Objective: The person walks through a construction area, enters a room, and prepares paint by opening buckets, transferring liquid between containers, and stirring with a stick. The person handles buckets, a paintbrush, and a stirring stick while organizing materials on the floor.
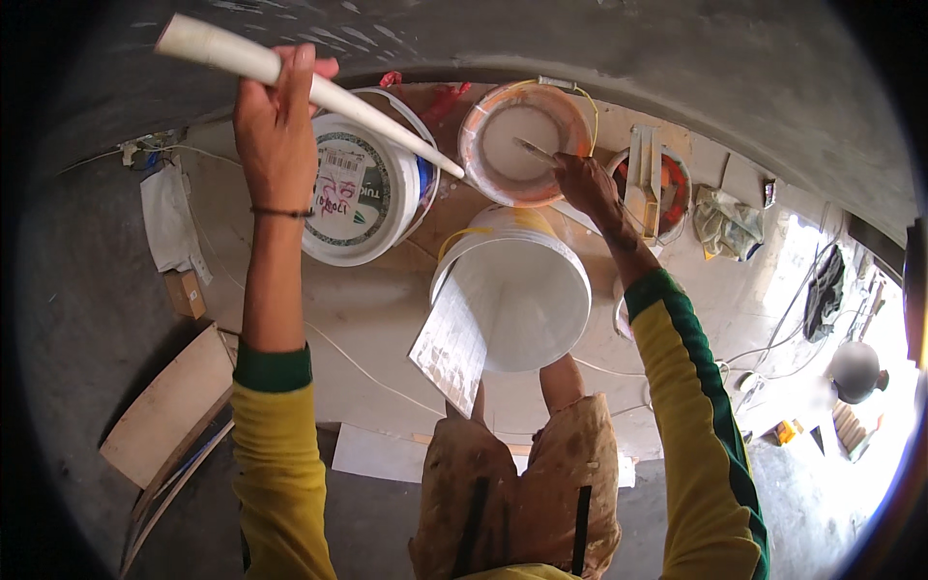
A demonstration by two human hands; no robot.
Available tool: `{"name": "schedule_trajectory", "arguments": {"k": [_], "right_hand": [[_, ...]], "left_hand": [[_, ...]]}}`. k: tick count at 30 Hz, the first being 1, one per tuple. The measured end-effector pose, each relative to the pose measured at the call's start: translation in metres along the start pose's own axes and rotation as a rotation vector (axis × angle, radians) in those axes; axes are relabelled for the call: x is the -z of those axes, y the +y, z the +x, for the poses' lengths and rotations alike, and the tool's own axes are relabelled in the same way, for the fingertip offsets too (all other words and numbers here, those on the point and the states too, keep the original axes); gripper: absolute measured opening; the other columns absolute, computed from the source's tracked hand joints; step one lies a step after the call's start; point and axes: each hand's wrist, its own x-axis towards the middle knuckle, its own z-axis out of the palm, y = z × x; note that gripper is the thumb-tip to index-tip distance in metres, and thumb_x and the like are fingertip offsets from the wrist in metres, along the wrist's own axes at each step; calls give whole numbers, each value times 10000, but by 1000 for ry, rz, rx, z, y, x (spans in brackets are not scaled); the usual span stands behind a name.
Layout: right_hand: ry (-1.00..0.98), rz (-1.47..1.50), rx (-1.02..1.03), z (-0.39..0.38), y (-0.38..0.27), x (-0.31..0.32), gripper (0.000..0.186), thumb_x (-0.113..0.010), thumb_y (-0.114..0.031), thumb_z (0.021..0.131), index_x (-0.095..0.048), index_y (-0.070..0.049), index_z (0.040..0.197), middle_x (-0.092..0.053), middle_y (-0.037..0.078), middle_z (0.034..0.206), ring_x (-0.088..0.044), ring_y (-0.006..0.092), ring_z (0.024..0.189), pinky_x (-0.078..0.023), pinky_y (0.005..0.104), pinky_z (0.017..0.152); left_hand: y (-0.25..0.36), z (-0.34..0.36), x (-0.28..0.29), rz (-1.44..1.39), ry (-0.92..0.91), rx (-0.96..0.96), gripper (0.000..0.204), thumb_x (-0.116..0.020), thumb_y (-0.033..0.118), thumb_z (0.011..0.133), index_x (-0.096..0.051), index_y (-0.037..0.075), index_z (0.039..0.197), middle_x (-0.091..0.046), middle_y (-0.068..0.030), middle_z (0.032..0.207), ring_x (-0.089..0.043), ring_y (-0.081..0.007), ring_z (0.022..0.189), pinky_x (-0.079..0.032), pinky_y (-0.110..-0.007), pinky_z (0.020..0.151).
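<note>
My left hand [275, 135] is raised at the upper left, its fingers wrapped round a long white pipe [217, 48]. The pipe slants down to the right, its far end close to the rim of an orange-rimmed bucket [471, 145]. Pale liquid or paste [517, 130] lies in that bucket. My right hand [585, 186] is closed at the bucket's right rim, on a short thin tool [534, 151] whose tip points over the pale contents; its kind is unclear. Nearer me stands an open white bucket [541, 300] with a smeared flat plate [452, 338] leaning in its mouth.
A white lidded bucket [387, 222] stands under my left hand. Right of my right hand, a metal channel-like piece [643, 179] lies across another bucket [680, 198]. A crumpled bag [727, 222] and cables [783, 324] lie further right. A curved board [164, 411] rests at lower left.
</note>
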Motion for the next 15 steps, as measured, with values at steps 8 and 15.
{"name": "schedule_trajectory", "arguments": {"k": [8, 15], "right_hand": [[151, -5, 132, -15, 7, -8, 257, -545, -261, 842, -586, -102, 1040, -638, 184, 824, -624, 372, 747, -509, 473, 659], [157, -65, 76, -8, -1, -4, 267, -511, -256, 870, -563, -108, 1086, -630, 180, 897, -622, 370, 777, -512, 466, 679]], "left_hand": [[-9, 25, 1, 119, -17, 40, 398, -533, 385, 908, -506, 22, 1068, -632, -97, 975, -621, -180, 919, -488, -369, 829], [-19, 33, -16, -22, -118, 69, 357, -582, 209, 876, -444, 27, 1150, -563, -66, 1008, -537, -152, 973, -426, -303, 814]]}}
